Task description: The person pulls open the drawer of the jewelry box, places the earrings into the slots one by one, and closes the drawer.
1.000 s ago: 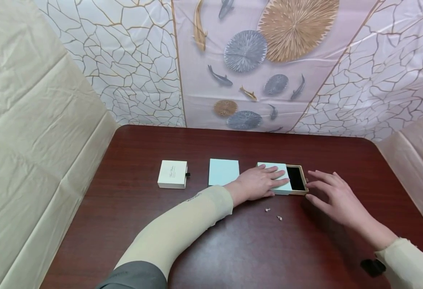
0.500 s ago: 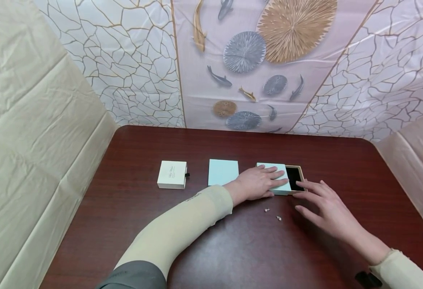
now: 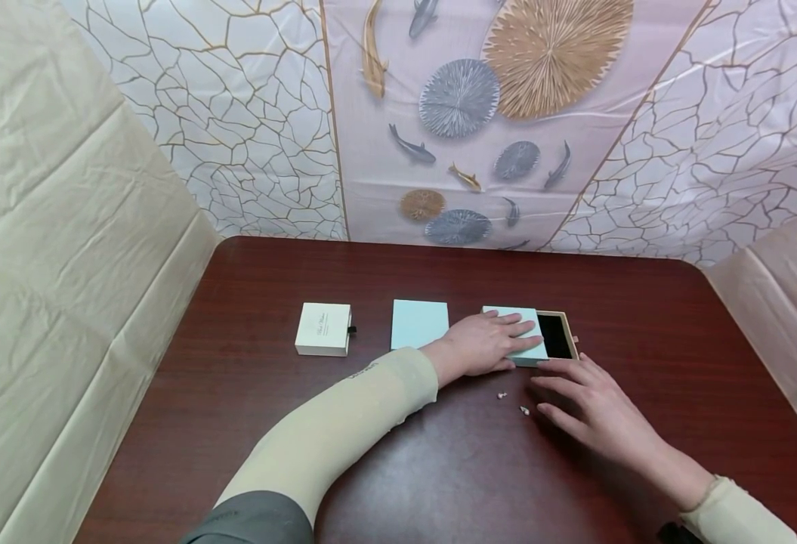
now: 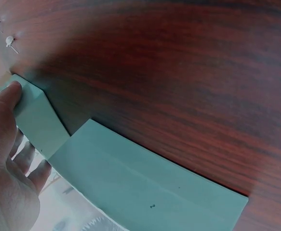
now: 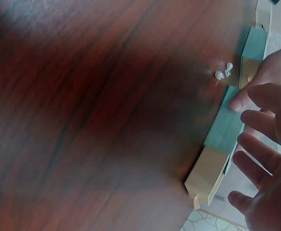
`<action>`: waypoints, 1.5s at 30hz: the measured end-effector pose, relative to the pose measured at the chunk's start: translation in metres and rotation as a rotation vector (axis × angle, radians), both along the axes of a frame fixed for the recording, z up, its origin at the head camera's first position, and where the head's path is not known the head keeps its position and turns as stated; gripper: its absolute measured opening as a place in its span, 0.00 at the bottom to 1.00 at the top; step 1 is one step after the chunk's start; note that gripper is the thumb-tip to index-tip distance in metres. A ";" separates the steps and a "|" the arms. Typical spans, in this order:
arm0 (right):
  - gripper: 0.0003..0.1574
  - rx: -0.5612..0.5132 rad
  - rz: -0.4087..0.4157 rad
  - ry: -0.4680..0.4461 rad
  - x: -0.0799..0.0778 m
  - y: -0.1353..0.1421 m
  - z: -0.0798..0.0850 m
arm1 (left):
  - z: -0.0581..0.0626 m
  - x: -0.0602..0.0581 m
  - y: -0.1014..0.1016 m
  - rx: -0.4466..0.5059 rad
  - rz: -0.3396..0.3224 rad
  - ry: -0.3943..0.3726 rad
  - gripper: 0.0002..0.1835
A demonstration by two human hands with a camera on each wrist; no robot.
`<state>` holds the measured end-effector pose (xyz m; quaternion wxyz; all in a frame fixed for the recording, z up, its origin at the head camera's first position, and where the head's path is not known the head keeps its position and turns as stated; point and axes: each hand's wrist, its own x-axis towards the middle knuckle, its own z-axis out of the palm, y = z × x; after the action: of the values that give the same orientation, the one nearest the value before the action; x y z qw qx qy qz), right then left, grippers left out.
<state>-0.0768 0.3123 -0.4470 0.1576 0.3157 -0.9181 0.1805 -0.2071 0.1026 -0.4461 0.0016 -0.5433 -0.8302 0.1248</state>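
My left hand [image 3: 476, 344] rests with spread, straight fingers on top of a light blue drawer box [image 3: 530, 357]. Its thumb touches the box's front side in the left wrist view. The black-lined tan drawer [image 3: 556, 336] sticks out to the right. Two small pearl-like earrings lie on the table in front of it: one earring [image 3: 501, 396] farther back, the other earring [image 3: 524, 411] nearer. My right hand [image 3: 602, 412] hovers just right of them, fingers apart and holding nothing. In the right wrist view its fingers [image 5: 258, 122] partly hide the left hand.
A second light blue box [image 3: 420, 325] stands left of the pulled-out one, partly behind my left forearm. Farther left is a white box [image 3: 324, 329] with a black pull tab. All are on the dark red-brown table [image 3: 439, 468]; a patterned cloth [image 3: 459, 98] hangs behind it.
My right hand has moved left and toward me, from the drawer's right end to beside the earrings. The left hand and the boxes have stayed in place.
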 end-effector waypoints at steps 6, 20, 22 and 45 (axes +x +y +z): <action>0.22 -0.005 0.009 0.008 0.003 -0.005 -0.005 | 0.000 0.000 0.001 0.002 -0.001 0.003 0.35; 0.20 -0.003 0.028 0.028 0.005 -0.013 -0.014 | 0.005 -0.001 -0.001 0.022 0.000 -0.027 0.35; 0.20 0.001 0.026 0.032 0.005 -0.014 -0.014 | 0.009 -0.001 -0.002 0.018 0.010 -0.044 0.36; 0.20 0.086 0.048 0.043 -0.005 -0.036 -0.015 | 0.035 -0.008 -0.042 -0.008 0.079 -0.061 0.37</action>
<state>-0.0815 0.2767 -0.4623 0.1593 0.3482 -0.9135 0.1376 -0.2153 0.0610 -0.4114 -0.0308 -0.5139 -0.8500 0.1114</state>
